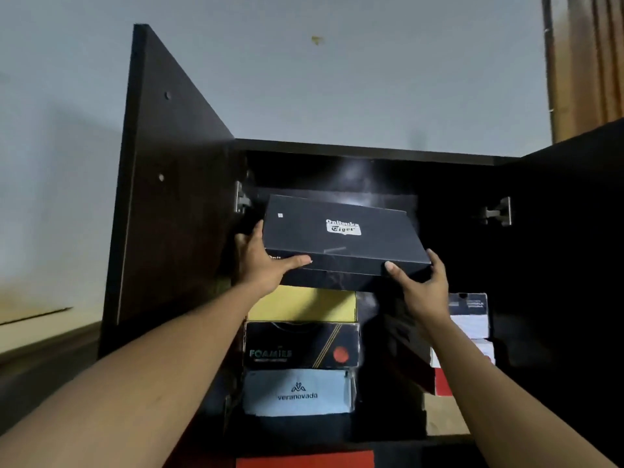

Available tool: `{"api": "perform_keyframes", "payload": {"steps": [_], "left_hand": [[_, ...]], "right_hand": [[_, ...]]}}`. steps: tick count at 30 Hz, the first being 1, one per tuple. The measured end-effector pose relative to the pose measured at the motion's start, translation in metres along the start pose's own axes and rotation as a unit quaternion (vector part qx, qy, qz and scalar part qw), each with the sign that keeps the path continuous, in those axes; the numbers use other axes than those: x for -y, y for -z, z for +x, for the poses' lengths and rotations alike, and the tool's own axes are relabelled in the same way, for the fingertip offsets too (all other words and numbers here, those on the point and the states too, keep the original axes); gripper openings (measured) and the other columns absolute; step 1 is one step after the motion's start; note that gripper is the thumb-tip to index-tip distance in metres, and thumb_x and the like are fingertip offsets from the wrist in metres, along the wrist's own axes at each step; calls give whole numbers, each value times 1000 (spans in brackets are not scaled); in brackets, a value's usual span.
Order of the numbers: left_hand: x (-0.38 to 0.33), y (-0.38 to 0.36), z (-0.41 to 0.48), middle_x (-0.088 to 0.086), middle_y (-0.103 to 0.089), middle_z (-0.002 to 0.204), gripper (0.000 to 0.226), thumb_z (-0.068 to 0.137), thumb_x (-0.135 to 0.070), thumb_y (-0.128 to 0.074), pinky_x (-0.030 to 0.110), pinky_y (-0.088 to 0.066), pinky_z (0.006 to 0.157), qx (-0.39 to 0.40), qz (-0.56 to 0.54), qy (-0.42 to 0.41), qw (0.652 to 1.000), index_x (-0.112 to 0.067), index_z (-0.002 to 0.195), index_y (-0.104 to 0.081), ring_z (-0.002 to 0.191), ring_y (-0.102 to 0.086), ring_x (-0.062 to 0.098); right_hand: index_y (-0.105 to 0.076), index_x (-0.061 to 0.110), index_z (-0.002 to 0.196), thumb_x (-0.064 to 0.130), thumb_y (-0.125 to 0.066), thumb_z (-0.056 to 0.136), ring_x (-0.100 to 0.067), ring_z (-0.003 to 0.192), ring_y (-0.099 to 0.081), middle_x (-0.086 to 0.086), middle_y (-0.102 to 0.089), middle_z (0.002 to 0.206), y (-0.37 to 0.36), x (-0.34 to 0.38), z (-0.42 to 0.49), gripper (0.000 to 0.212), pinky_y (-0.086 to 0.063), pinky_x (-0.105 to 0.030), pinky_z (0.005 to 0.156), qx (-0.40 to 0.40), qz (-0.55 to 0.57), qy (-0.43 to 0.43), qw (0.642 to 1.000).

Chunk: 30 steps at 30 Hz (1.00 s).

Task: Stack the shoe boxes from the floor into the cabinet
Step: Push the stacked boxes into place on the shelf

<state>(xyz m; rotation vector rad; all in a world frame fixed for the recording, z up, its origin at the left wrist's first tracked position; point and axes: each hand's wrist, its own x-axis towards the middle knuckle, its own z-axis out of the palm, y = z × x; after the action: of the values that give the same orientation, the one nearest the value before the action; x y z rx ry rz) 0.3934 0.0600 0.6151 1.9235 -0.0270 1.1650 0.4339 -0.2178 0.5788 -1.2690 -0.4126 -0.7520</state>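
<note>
A black Onitsuka Tiger shoe box [337,231] is held up at the mouth of the dark cabinet [371,152], slightly tilted, above a left stack of boxes. My left hand [261,261] grips its near left corner, thumb along the front edge. My right hand [422,285] grips its near right corner from below. Under it the stack holds a yellow box [304,305], a black Foamies box [300,346] and a pale blue Veranovada box [297,393]. A second stack on the right has a black and white box [471,315] on top, with red and tan boxes below.
Both cabinet doors stand open: the left door [169,184] swings out toward me, the right door [574,231] is at the frame edge. Metal hinges show on each side. A red box [304,460] sits at the bottom. A curtain [587,62] hangs at the upper right.
</note>
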Motion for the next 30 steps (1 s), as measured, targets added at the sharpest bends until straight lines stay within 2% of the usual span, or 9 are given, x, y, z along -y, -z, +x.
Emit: {"api": "perform_keyframes", "payload": {"steps": [2, 6, 9, 13, 15, 18, 23, 26, 30], "left_hand": [[-5, -1, 28, 5, -45, 131, 118, 46, -70, -86, 42, -46, 104, -53, 2, 0, 999, -29, 146, -39, 118, -51, 24], [-9, -13, 71, 14, -39, 136, 82, 75, -31, -84, 35, -36, 111, -115, 33, -61, 991, -14, 144, -43, 126, -45, 30], [-2, -24, 97, 14, -39, 136, 70, 79, -14, -79, 38, -37, 106, -142, 66, -87, 984, -13, 139, -43, 126, -46, 32], [19, -39, 115, 15, -37, 131, 55, 73, 3, -78, 41, -43, 98, -172, 77, -148, 971, -7, 117, -46, 116, -51, 36], [33, -47, 121, 15, -35, 134, 50, 74, -3, -78, 42, -43, 103, -149, 109, -184, 965, -7, 115, -49, 120, -48, 36], [48, -58, 131, 10, -19, 153, 60, 79, -23, -76, 46, -42, 104, -109, 185, -175, 961, -14, 132, -49, 137, -31, 33], [70, -67, 144, 1, 7, 163, 80, 78, -39, -72, 52, -37, 108, -90, 280, -152, 944, -20, 147, -35, 149, -7, 29], [82, -74, 150, 4, 4, 164, 86, 81, -43, -67, 50, -34, 112, -59, 304, -134, 941, -17, 152, -27, 152, 3, 27], [100, -79, 159, 10, -9, 163, 90, 83, -45, -65, 42, -21, 120, 12, 314, -98, 944, -13, 154, -20, 151, -4, 28]], "right_hand": [[-36, 6, 138, 9, -82, 79, -15, 111, -58, -5, -56, 125, -28, -2, 34, 75, -48, -8, 78, -12, 12, 4, 1000], [-42, 8, 132, 6, -79, 82, -7, 101, -58, 1, -56, 113, -63, -14, 87, 63, -46, -2, 73, -18, 4, 12, 1000], [-47, 17, 137, 11, -80, 82, -17, 111, -60, -5, -60, 119, -79, -22, 118, 64, -48, -19, 87, -14, -16, 37, 999], [-44, 15, 142, 11, -78, 84, -14, 119, -54, 2, -56, 124, -93, -42, 142, 67, -44, -33, 107, 12, -42, 43, 998], [-46, 15, 139, 10, -78, 83, -13, 119, -54, 3, -56, 128, -98, -55, 150, 65, -42, -32, 109, 18, -53, 44, 997], [-47, 16, 142, 11, -78, 82, -13, 114, -55, 3, -54, 129, -111, -72, 164, 68, -44, -27, 101, 51, -87, 57, 993], [-48, 19, 143, 26, -84, 75, -20, 116, -54, -2, -39, 127, -136, -92, 181, 78, -47, -38, 106, 78, -144, 55, 985], [-49, 24, 142, 33, -86, 65, -22, 114, -61, -3, -48, 134, -143, -105, 195, 86, -52, -40, 101, 107, -133, 25, 985], [-51, 19, 135, 39, -82, 61, -30, 123, -57, -11, -54, 138, -154, -120, 196, 83, -46, -47, 108, 155, -166, -11, 974]]}}
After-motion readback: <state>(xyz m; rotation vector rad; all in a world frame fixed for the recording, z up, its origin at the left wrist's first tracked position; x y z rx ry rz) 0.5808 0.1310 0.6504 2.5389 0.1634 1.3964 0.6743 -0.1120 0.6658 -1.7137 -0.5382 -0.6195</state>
